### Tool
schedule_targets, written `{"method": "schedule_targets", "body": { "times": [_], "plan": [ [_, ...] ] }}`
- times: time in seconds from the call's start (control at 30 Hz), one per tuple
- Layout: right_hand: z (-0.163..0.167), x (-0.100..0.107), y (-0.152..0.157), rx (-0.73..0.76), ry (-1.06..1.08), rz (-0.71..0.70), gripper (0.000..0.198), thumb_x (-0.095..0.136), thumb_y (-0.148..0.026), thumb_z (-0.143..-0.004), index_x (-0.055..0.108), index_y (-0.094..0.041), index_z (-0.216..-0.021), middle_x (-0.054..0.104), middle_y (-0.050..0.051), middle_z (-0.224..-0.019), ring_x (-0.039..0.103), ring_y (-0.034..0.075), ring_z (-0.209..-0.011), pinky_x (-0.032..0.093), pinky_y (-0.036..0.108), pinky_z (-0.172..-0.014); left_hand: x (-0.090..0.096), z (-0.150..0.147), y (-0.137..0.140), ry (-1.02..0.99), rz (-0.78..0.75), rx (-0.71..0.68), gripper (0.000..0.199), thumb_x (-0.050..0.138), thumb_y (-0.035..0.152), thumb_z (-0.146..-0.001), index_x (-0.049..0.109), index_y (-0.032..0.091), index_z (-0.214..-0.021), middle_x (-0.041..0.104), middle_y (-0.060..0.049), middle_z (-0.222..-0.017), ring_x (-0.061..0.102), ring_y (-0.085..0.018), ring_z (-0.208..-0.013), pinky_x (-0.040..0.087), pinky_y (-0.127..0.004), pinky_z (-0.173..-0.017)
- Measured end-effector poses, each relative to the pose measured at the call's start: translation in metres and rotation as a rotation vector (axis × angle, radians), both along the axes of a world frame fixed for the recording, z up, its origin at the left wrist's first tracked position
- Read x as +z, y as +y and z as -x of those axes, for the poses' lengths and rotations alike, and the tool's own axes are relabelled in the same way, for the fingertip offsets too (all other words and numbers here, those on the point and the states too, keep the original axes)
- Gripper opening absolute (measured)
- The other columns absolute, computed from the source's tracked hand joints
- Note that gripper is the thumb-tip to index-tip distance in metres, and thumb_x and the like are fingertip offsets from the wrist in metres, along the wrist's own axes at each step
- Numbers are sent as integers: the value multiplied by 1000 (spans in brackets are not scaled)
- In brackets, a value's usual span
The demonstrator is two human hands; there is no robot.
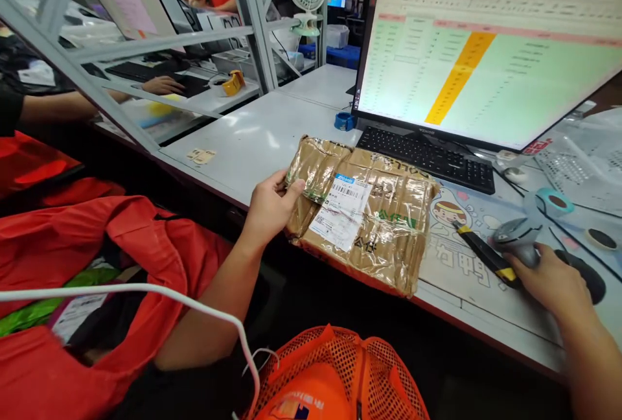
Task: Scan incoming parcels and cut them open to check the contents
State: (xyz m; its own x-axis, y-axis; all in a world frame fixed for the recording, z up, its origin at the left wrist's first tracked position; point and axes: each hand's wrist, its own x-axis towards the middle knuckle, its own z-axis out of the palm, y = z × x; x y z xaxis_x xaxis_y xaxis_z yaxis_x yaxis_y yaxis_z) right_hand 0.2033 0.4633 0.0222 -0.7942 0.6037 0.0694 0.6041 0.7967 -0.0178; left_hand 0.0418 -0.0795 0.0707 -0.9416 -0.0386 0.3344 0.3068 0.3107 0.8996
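Note:
My left hand [269, 207] grips the left edge of a brown cardboard parcel [389, 225] wrapped in clear tape. It lies flat at the table's front edge. A white shipping label [343, 209] with a barcode faces up on it. Off to the right, my right hand [551, 280] closes around the handle of a grey barcode scanner [518, 238] that rests on the desk mat. A yellow and black utility knife [483, 251] lies just left of that hand.
A large monitor [486, 57] showing a spreadsheet and a black keyboard [427, 157] stand behind the parcel. Tape rolls [554, 201] lie at the right, a blue one [344, 121] near the monitor. A red sack [97, 264] hangs open at my left. Another person's hand [162, 85] works at the far desk.

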Motion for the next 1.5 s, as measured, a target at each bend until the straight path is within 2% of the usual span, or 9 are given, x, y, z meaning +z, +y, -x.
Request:
{"method": "schedule_targets", "body": {
  "times": [0.13,0.27,0.37,0.47,0.57,0.7,0.83,1.23,1.5],
  "plan": [
    [2,23,-2,20,-8,9,73,67,-76,-80,74,-20,-127,74,31,-95,75,46,-78,52,57,-71,25,-5,8,381,445,95,60,73,27,-94,55,20,-151,59,-16,-154,52,-34,-147,43,-54,-123],
    [20,86,-69,254,272,-138,63,58,-67,-93,70,-25,-137,74,28,-121,73,42,-112,53,56,-84,48,3,17,549,768,-401,38,61,24,-103,63,21,-141,61,-11,-153,42,-29,-156,35,-53,-131],
    [57,124,-150,667,511,-50,42,61,-51,-100,70,-28,-135,75,16,-126,73,32,-116,56,50,-100,55,24,24,477,943,-573,39,55,34,-108,66,17,-141,59,-11,-158,41,-28,-157,31,-51,-133],
    [106,131,-216,1018,477,163,38,56,-44,-106,69,-24,-135,74,12,-131,70,28,-122,56,48,-107,56,42,29,337,1116,-622,49,51,44,-108,63,19,-149,56,-9,-161,39,-30,-158,27,-53,-133],
    [143,109,-251,1179,240,280,56,56,-53,-105,59,-24,-152,57,12,-159,52,32,-148,44,56,-123,54,45,28,246,1220,-619,59,47,53,-107,58,21,-155,50,-8,-165,42,-31,-157,25,-51,-133],
    [155,79,-261,1178,-43,275,76,46,-69,-104,42,-26,-167,30,9,-176,18,36,-165,20,65,-133,49,33,20,205,1272,-544,73,40,66,-105,55,18,-158,46,-8,-167,39,-31,-158,23,-48,-134],
    [148,74,-259,1156,-95,270,74,39,-68,-107,39,-27,-168,22,6,-178,9,34,-166,12,64,-135,44,26,15,208,1242,-516,71,34,66,-107,58,20,-156,48,-6,-166,39,-28,-159,22,-44,-134],
    [153,83,-262,1221,-23,260,60,55,-59,-104,51,-34,-158,47,10,-167,35,43,-158,34,74,-124,30,27,17,337,1054,-507,59,49,57,-104,70,19,-143,62,-12,-154,54,-36,-148,37,-54,-127],
    [194,99,-283,1316,-131,124,50,45,-58,-108,64,-33,-147,67,14,-123,63,40,-119,54,58,-100,27,26,17,403,1064,-495,58,46,56,-105,75,14,-133,67,-17,-147,57,-37,-145,40,-54,-125]
  ]
}}
